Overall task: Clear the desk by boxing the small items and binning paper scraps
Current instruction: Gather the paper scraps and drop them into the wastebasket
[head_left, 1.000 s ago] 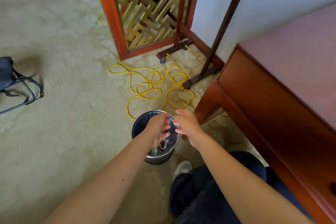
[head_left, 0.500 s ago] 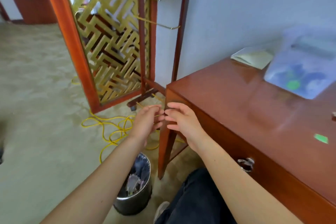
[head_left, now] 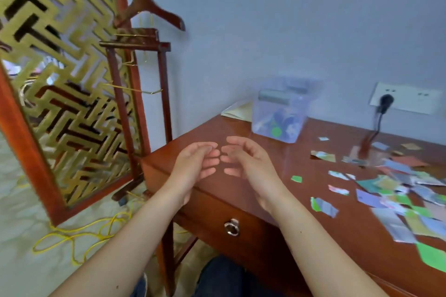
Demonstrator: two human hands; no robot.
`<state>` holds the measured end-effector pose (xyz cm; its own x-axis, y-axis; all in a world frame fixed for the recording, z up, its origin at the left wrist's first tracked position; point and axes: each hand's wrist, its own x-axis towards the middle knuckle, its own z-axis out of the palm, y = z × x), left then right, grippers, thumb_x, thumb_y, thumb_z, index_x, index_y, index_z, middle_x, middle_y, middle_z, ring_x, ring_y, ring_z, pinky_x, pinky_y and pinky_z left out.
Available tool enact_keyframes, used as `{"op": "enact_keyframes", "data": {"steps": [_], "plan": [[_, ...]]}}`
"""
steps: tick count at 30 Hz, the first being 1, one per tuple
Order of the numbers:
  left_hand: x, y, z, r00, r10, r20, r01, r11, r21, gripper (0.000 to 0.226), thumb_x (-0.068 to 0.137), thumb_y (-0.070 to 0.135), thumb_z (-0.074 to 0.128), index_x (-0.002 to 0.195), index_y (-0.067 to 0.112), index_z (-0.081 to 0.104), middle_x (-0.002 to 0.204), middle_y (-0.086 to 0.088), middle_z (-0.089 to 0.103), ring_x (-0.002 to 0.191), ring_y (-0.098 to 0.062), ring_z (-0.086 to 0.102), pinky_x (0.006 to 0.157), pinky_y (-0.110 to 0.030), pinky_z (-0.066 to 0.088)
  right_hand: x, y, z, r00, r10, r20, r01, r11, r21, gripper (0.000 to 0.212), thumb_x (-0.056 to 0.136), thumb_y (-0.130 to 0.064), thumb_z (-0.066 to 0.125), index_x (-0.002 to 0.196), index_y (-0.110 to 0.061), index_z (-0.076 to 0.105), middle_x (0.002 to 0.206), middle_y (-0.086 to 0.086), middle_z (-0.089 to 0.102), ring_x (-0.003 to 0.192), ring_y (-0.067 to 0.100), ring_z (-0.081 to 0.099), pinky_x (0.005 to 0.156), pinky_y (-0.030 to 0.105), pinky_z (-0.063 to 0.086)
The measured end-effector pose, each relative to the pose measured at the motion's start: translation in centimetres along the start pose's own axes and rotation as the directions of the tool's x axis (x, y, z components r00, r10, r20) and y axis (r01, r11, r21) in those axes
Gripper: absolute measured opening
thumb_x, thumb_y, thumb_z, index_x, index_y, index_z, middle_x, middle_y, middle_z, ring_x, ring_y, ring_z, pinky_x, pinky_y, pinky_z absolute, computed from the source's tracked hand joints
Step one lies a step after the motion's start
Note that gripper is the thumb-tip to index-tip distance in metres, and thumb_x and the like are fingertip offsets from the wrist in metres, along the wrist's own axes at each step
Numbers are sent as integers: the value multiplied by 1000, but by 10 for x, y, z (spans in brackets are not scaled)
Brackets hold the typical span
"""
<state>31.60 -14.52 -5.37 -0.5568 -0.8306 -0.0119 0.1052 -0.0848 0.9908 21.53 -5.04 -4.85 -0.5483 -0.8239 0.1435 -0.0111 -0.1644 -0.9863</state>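
My left hand (head_left: 196,166) and my right hand (head_left: 246,161) hover side by side over the left end of the wooden desk (head_left: 241,190), palms facing each other, fingers loosely curled and holding nothing. A clear plastic box (head_left: 278,113) with small items inside stands at the back of the desk near the wall. Several coloured paper scraps (head_left: 391,198) lie scattered over the right half of the desk, with a small green scrap (head_left: 296,178) closest to my right hand. The bin is out of view.
A folded pale paper (head_left: 237,109) lies behind the box. A wall socket with a black plug (head_left: 386,101) sits above the desk. A wooden valet stand (head_left: 144,75) and a lattice screen (head_left: 62,84) stand left of the desk. Yellow cable (head_left: 79,236) lies on the carpet.
My view has swung up from the bin on the floor to the desk top. Both hands rose from over the bin to above the desk's left end, still empty.
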Motion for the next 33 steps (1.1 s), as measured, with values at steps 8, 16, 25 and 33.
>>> {"op": "enact_keyframes", "data": {"steps": [8,16,25,33], "plan": [[-4,-9,98,971,-35,237,26,999,40,19,97,14,48,100,15,66,93,-4,71,83,-14,66,81,-29,53,-25,-11,-92,980,-4,-201,-5,999,-43,22,94,-7,51,112,-14,61,98,5,69,87,11,64,73,27,52],[-4,-27,171,902,-53,429,-12,989,147,18,97,13,50,103,14,67,94,-3,71,82,-14,65,79,-28,53,-48,-9,-166,936,-9,-353,-66,978,-199,22,93,-8,55,113,-14,63,104,5,65,85,9,61,72,25,51],[21,-38,221,806,-23,592,-164,952,260,16,95,15,54,104,21,65,104,0,69,97,-13,66,83,-26,53,-43,-4,-218,899,8,-439,-171,927,-334,20,90,-6,60,106,-17,63,100,3,61,75,4,56,63,14,44],[90,-54,245,752,62,656,-435,794,424,23,90,17,60,110,28,59,98,17,61,102,-9,61,92,-28,49,13,8,-247,852,-23,-524,-315,775,-548,28,85,-11,62,110,-22,61,107,-3,62,98,14,59,87,29,51]]}}
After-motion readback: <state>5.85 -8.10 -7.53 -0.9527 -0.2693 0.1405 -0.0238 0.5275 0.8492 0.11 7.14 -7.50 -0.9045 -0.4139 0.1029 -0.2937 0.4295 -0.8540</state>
